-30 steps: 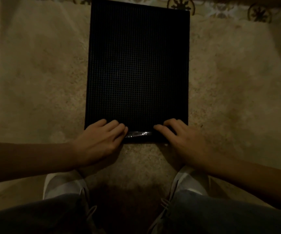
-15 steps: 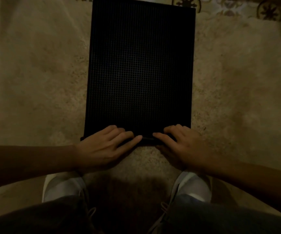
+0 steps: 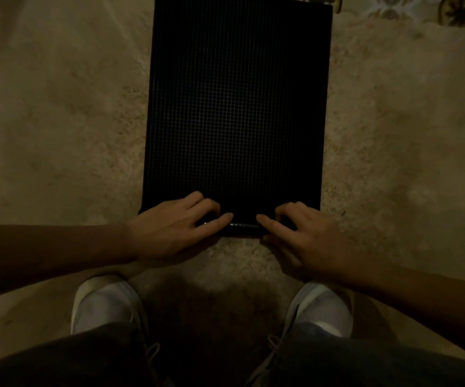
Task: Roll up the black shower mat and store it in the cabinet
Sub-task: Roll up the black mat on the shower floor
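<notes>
The black shower mat [image 3: 236, 107] lies flat on a beige rug, its grid texture facing up and its long side running away from me. Its near edge is curled up into a narrow roll. My left hand [image 3: 169, 230] grips that rolled edge on the left, fingers curled over it. My right hand [image 3: 306, 236] grips the same edge on the right. A short shiny strip of the roll shows between my index fingertips. No cabinet is in view.
The beige rug [image 3: 58, 135] spreads to both sides of the mat. Patterned floor tiles [image 3: 454, 9] show at the far right. My two white shoes [image 3: 105, 305] and dark trouser knees fill the bottom of the view.
The near edge of the mat has curled further over into a tighter roll. Both hands have closed in over it, fingers bending more.
</notes>
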Demonstrator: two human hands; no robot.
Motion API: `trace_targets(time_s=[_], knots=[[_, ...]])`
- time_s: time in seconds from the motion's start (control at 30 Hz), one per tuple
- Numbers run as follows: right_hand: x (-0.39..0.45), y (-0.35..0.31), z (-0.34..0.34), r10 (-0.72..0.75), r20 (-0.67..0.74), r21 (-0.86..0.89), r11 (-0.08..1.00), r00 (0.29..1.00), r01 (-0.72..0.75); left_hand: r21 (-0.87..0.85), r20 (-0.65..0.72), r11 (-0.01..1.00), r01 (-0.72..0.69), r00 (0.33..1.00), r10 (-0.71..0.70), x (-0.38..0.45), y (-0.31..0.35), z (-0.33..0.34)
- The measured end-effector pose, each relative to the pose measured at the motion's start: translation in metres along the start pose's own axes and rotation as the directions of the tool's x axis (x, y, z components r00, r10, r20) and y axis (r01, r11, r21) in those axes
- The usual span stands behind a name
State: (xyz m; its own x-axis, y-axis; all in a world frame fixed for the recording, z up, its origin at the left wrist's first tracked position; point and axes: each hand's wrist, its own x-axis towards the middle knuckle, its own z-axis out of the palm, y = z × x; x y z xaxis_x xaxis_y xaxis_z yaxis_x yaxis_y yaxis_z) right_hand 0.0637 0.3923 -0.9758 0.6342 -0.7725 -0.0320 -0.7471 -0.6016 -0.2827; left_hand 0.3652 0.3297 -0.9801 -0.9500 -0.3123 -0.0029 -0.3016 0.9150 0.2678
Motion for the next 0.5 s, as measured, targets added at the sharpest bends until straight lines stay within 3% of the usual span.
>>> trace_targets(time_s=[0.23,0.5], knots=[[0.009,0.01,-0.006,-0.024,0.001,0.023,0.999,1.0,0.024,0.132,-0.007,0.987,0.091,0.996,-0.091,0.003,0.008,-0.005],[0.015,0.023,-0.007,-0.085,0.007,-0.019,0.996,0.996,0.085,0.037,-0.061,0.995,0.097,0.994,-0.095,0.007,0.001,-0.005]])
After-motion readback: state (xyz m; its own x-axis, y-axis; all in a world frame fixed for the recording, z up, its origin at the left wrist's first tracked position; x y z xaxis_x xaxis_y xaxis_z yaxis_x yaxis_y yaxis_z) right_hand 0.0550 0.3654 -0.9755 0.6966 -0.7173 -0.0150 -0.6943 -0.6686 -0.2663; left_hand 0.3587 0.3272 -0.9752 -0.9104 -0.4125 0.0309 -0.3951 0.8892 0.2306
